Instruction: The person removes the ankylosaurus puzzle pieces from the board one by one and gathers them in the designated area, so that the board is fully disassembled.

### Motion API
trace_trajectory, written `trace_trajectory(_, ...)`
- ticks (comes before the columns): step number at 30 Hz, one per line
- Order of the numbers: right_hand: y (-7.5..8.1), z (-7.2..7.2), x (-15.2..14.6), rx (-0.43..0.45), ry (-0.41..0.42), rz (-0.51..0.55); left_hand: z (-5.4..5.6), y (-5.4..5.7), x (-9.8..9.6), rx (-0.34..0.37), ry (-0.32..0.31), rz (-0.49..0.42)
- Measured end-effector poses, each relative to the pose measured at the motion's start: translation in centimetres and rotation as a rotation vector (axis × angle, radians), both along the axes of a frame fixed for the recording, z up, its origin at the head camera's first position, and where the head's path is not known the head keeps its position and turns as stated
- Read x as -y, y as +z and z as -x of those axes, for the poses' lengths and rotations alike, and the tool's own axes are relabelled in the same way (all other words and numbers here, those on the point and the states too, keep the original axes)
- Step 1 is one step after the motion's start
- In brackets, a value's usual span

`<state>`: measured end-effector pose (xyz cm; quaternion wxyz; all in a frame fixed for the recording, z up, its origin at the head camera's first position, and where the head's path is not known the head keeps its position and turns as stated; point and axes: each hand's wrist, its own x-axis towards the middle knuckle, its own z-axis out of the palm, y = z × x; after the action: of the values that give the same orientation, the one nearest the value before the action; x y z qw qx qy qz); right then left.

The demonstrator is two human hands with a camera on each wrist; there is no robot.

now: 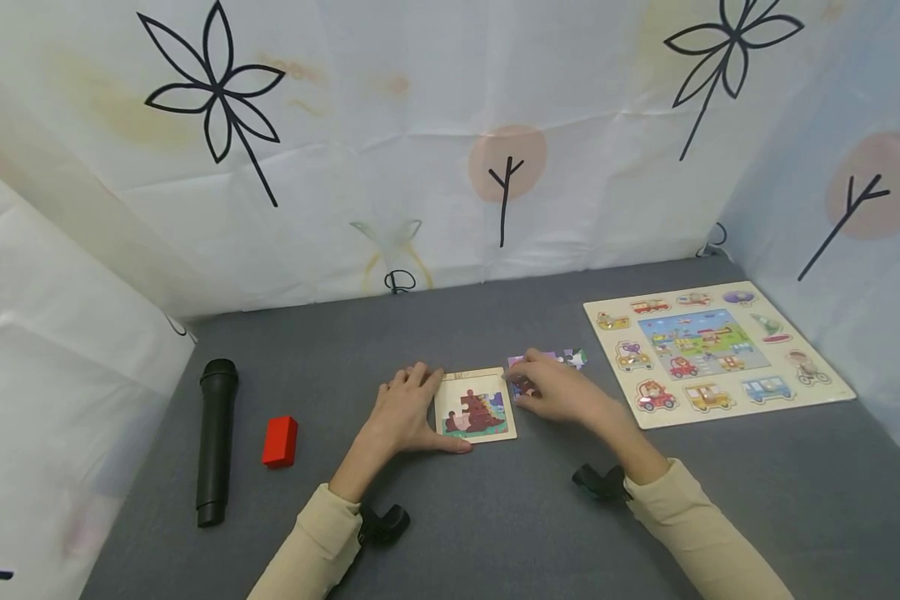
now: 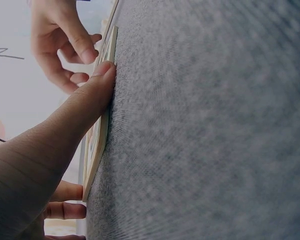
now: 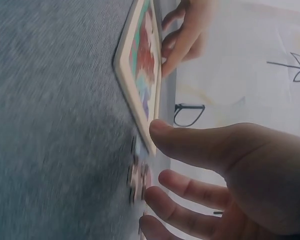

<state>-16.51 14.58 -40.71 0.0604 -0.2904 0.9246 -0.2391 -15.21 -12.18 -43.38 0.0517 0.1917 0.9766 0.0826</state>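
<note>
A small wooden jigsaw board point(image 1: 445, 417), its picture a reddish-brown dinosaur on green, lies flat on the grey cloth. My left hand point(image 1: 402, 414) holds it at the left side, the thumb along the near edge and the index finger at the far left corner. In the left wrist view the thumb point(image 2: 97, 85) presses the board's edge. Just beyond the board's right edge, my right hand point(image 1: 558, 390) hovers over loose jigsaw pieces point(image 1: 574, 358), partly covering them. In the right wrist view its thumb and fingers stand apart, with nothing visible between them, beside the pieces point(image 3: 138, 175).
A larger wooden vehicle puzzle board point(image 1: 622, 325) lies at the right. On the left are a red block point(image 1: 279, 442) and a black microphone point(image 1: 216, 442). White cloth walls point(image 1: 390, 167) with drawn plants stand behind and at both sides of the grey surface point(image 1: 495, 533).
</note>
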Motion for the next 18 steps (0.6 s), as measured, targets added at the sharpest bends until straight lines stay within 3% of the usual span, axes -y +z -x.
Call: trace_trajectory(18, 0.5, -0.1, 4.6, 0.061, 0.063, -0.035, -0.1, 0.2, 0.0, 0.001, -0.008, -0.007)
